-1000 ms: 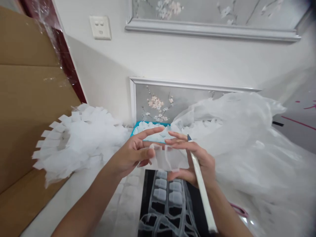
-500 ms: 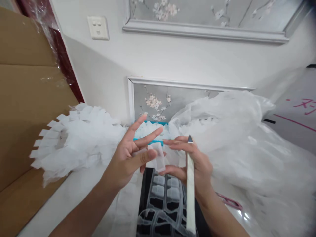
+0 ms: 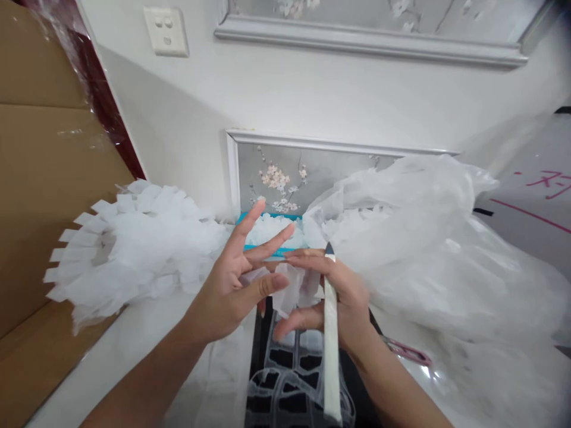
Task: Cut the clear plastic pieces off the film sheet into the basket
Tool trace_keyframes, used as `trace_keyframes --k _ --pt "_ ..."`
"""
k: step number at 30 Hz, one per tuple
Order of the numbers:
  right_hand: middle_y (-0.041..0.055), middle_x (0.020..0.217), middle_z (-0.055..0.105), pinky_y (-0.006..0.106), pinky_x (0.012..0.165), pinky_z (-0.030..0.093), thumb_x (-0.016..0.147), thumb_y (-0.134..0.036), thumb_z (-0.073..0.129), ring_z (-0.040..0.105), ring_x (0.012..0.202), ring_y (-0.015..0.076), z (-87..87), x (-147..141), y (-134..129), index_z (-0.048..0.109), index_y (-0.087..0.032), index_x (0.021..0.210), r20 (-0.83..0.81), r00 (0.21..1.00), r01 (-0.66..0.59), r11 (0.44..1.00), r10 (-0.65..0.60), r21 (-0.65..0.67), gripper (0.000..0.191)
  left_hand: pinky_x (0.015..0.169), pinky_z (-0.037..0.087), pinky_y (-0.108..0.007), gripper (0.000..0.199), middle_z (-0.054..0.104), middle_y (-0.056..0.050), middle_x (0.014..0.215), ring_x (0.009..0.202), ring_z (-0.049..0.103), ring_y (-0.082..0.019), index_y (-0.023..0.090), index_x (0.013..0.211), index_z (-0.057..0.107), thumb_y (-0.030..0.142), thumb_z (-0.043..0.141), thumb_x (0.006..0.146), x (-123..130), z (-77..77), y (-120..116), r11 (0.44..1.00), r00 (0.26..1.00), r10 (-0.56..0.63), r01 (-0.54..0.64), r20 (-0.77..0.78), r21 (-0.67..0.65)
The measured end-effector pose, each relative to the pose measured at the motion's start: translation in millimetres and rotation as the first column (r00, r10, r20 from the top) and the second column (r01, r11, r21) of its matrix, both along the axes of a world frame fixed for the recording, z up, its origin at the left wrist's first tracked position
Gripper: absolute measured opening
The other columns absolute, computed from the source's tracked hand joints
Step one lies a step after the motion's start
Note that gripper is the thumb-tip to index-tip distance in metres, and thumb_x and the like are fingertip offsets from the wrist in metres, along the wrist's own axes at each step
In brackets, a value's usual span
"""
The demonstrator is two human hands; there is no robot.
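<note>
My left hand point(image 3: 227, 291) had its fingers spread wide, while my right hand point(image 3: 345, 303) curled its fingers around a slim white craft knife point(image 3: 331, 351), tip up. A scrap of white film point(image 3: 289, 285) sat between the hands, pinch unclear, above a black tray point(image 3: 256, 356), with a blue box point(image 3: 285, 216) of white scraps point(image 3: 274, 233) beyond.
</note>
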State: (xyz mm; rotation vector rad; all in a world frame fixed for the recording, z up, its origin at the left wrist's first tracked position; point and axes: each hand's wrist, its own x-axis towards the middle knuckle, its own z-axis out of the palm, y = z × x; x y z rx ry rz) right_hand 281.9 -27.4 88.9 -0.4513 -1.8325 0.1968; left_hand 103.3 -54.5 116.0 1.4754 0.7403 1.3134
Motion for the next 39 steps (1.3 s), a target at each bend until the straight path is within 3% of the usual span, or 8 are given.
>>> trace_keyframes --k 5,9,15,21,24,30,33,39 --pt "0.0031 0.104 0.074 0.032 0.077 0.060 0.063 -0.049 0.085 0.072 0.084 0.0201 1.9 -1 -5 0.064 -0.028 0.118 -0.048 0.998 0.030 0.994 -0.035 -0.109 0.063 0.056 0.053 -0.018 0.088 0.059 -0.007 0.138 0.093 0.070 -0.020 0.040 0.150 0.028 0.025 0.078 0.079 14 -8.9 0 0.994 0.982 0.109 -0.108 0.157 -0.012" --pt "0.0005 0.105 0.074 0.027 0.069 0.058 0.070 -0.039 0.085 0.069 0.074 0.0149 5.5 2 -8 0.061 -0.031 0.124 0.000 1.000 0.009 0.993 -0.009 -0.118 0.059 0.074 0.056 -0.023 0.062 0.067 -0.007 0.126 0.104 0.068 -0.022 0.032 0.142 0.044 0.039 0.070 0.086 17 -10.9 6 0.985 0.961 0.170 -0.157 0.220 -0.077" --pt "0.0033 0.110 0.073 0.030 0.079 0.057 0.071 -0.039 0.084 0.070 0.085 0.0181 6.1 6 -5 0.060 -0.029 0.125 0.162 0.987 0.021 0.996 -0.006 -0.092 0.060 0.079 0.059 -0.027 0.042 0.065 -0.009 0.129 0.100 0.070 -0.021 0.022 0.123 0.059 0.049 0.060 0.091 16 -5.1 10 0.907 0.907 0.170 0.009 0.385 -0.420" --pt "0.0062 0.118 0.070 0.030 0.085 0.057 0.079 -0.036 0.079 0.069 0.099 0.0198 -5.3 3 2 0.056 -0.028 0.133 0.253 0.966 -0.024 0.997 0.043 -0.078 0.059 0.085 0.059 -0.032 0.045 0.066 -0.011 0.127 0.110 0.067 -0.024 0.017 0.118 0.061 0.053 0.057 0.091 19 -6.6 7 0.832 0.866 0.169 0.130 0.471 -0.539" --pt "0.0064 0.119 0.070 0.030 0.085 0.058 0.077 -0.037 0.079 0.069 0.100 0.0208 -8.7 2 4 0.054 -0.029 0.135 0.254 0.967 -0.009 0.998 0.023 -0.056 0.064 0.085 0.059 -0.030 0.048 0.065 -0.012 0.129 0.113 0.065 -0.025 0.017 0.119 0.060 0.051 0.067 0.085 17 -7.9 5 0.856 0.863 0.097 0.182 0.495 -0.484" --pt "0.0051 0.110 0.070 0.031 0.079 0.060 0.079 -0.032 0.078 0.070 0.092 0.0202 -13.5 2 5 0.040 -0.032 0.148 0.213 0.977 0.022 1.000 -0.020 -0.006 0.079 0.069 0.060 -0.022 0.076 0.060 -0.009 0.135 0.096 0.071 -0.021 0.025 0.126 0.053 0.004 0.085 0.060 18 -11.9 5 0.903 0.921 0.012 0.157 0.390 -0.399" --pt "0.0052 0.112 0.069 0.031 0.080 0.060 0.078 -0.033 0.079 0.069 0.092 0.0199 -15.5 1 6 0.033 -0.034 0.151 0.227 0.974 0.006 1.000 -0.004 -0.008 0.086 0.069 0.061 -0.023 0.080 0.061 -0.009 0.134 0.091 0.072 -0.020 0.027 0.129 0.050 0.006 0.086 0.061 22 -15.1 7 0.934 0.938 0.061 0.067 0.342 -0.352" --pt "0.0074 0.124 0.066 0.040 0.089 0.059 0.077 -0.046 0.077 0.067 0.109 0.0264 -9.8 0 2 0.022 -0.036 0.155 0.244 0.970 -0.017 1.000 0.013 0.015 0.096 0.089 0.059 -0.032 0.086 0.061 -0.007 0.134 0.116 0.064 -0.028 0.033 0.139 0.042 0.012 0.084 0.068 23 -16.7 3 0.984 0.956 0.111 -0.067 0.270 -0.167"
